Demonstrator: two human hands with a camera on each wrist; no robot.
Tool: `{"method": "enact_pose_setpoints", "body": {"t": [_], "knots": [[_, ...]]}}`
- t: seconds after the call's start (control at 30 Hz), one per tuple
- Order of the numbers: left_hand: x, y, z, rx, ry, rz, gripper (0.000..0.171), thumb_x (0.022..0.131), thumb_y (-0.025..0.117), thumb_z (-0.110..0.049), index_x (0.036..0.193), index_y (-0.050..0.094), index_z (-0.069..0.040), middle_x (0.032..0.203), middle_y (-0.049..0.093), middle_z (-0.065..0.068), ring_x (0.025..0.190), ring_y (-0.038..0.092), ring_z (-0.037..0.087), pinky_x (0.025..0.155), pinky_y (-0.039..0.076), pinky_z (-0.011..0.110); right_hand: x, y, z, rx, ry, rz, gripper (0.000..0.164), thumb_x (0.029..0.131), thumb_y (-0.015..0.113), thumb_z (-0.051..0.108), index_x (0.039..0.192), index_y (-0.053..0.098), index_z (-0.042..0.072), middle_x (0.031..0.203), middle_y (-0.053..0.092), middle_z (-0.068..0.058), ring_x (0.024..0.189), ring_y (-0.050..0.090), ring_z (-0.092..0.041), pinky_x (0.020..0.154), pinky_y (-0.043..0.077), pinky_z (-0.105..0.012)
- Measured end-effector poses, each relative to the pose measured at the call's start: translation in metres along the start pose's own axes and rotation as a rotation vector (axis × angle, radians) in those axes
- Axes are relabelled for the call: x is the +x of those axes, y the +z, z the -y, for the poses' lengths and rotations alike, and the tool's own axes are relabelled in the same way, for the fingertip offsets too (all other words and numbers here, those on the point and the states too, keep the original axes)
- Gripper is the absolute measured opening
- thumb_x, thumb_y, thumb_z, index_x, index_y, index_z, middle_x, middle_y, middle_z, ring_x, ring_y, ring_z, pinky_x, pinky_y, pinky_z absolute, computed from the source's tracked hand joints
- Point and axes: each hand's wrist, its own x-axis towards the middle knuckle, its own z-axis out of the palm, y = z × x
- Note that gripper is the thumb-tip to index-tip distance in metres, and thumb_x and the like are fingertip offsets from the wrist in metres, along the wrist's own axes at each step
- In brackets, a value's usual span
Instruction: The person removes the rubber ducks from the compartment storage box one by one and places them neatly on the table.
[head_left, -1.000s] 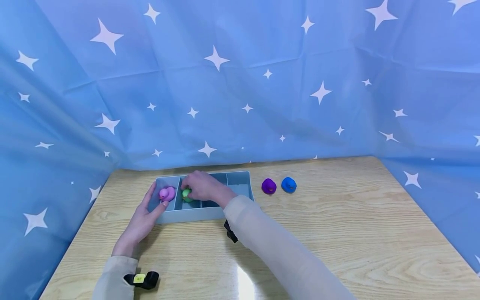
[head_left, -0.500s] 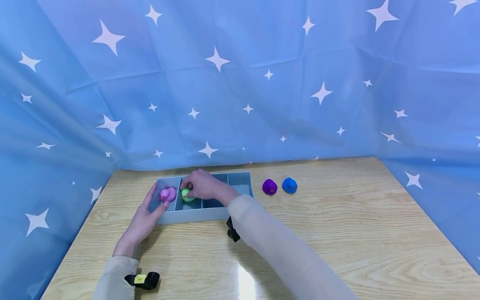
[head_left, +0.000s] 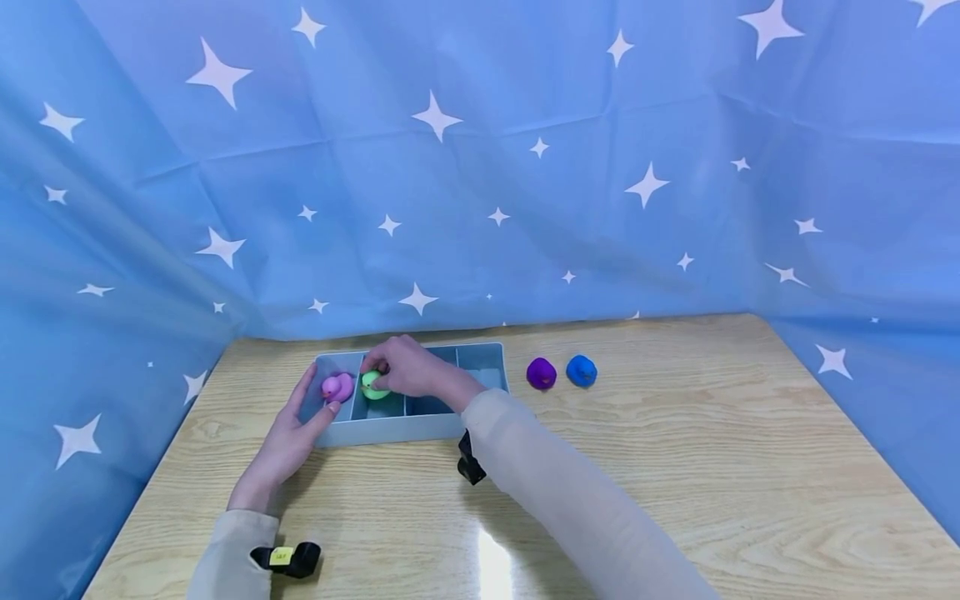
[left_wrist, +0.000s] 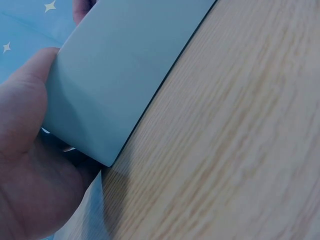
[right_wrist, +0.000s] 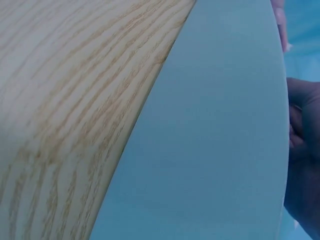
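Note:
A grey-blue divided tray [head_left: 397, 430] lies near the back of the wooden table. My left hand [head_left: 294, 433] grips its left end, with the thumb at the front rim and the fingers along the left side. In the left wrist view the thumb sits on the tray's edge. A pink rubber duck [head_left: 339, 387] sits in the leftmost compartment. With bent fingers my right hand [head_left: 408, 367] pinches a green rubber duck [head_left: 372, 386] in the second compartment, against or close to the divider. The right wrist view shows mostly the tray's front wall [right_wrist: 210, 130], which hides the duck.
Right of the tray, a purple rubber duck [head_left: 541, 373] and a blue rubber duck [head_left: 581, 371] sit on the wooden table [head_left: 712, 450]. A starry blue cloth [head_left: 495, 167] hangs behind and at the sides. The right forearm crosses in front of the tray's right part.
My right hand and the green duck have shifted slightly left and up within the second compartment, and more of the duck shows. The left hand and the tray stay as they were.

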Motion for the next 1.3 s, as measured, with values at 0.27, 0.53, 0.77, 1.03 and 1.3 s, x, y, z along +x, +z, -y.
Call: {"method": "enact_pose_setpoints", "body": {"t": [0.27, 0.53, 0.77, 1.03, 1.3], "knots": [[0.001, -0.002, -0.003, 0.012, -0.005, 0.002, 0.089, 0.104, 0.058, -0.046, 0.166, -0.005, -0.031, 0.170, 0.001, 0.020, 0.154, -0.001, 0.047, 0.118, 0.007, 0.072, -0.011, -0.017, 0.009, 0.193, 0.000, -0.069, 0.023, 0.095, 0.074, 0.004, 0.118, 0.075, 0.005, 0.103, 0.073, -0.001, 0.093, 0.066, -0.007, 0.078, 0.054, -0.015], [0.000, -0.003, -0.003, 0.028, -0.031, 0.012, 0.090, 0.104, 0.057, -0.049, 0.165, -0.007, -0.033, 0.171, -0.002, 0.019, 0.153, -0.003, 0.048, 0.116, 0.006, 0.074, -0.032, -0.038, 0.010, 0.164, -0.011, -0.098, 0.030, 0.097, 0.072, 0.008, 0.127, 0.071, 0.005, 0.113, 0.072, -0.001, 0.103, 0.067, -0.011, 0.086, 0.053, -0.017], [-0.003, -0.003, 0.001, 0.035, -0.052, 0.014, 0.091, 0.103, 0.056, -0.051, 0.164, -0.009, -0.035, 0.171, -0.005, 0.018, 0.153, -0.004, 0.049, 0.114, 0.007, 0.076, -0.052, -0.053, -0.009, 0.185, 0.010, -0.119, 0.029, 0.098, 0.069, 0.004, 0.126, 0.071, 0.003, 0.113, 0.072, -0.006, 0.106, 0.069, -0.018, 0.087, 0.054, -0.021], [-0.007, -0.002, 0.001, 0.035, -0.019, 0.004, 0.089, 0.104, 0.056, -0.049, 0.165, -0.007, -0.032, 0.170, -0.001, 0.021, 0.153, -0.001, 0.050, 0.115, 0.008, 0.075, -0.085, -0.075, -0.036, 0.210, 0.044, -0.171, 0.030, 0.097, 0.069, 0.001, 0.127, 0.071, 0.001, 0.113, 0.071, -0.009, 0.111, 0.068, -0.023, 0.090, 0.056, -0.025], [-0.005, 0.001, -0.001, 0.021, 0.002, 0.006, 0.089, 0.104, 0.056, -0.048, 0.166, -0.006, -0.032, 0.169, 0.001, 0.023, 0.152, -0.001, 0.051, 0.116, 0.008, 0.075, -0.127, -0.102, -0.063, 0.221, 0.111, -0.246, 0.030, 0.095, 0.069, -0.001, 0.125, 0.071, -0.002, 0.120, 0.070, -0.014, 0.114, 0.068, -0.028, 0.095, 0.057, -0.032]]}}
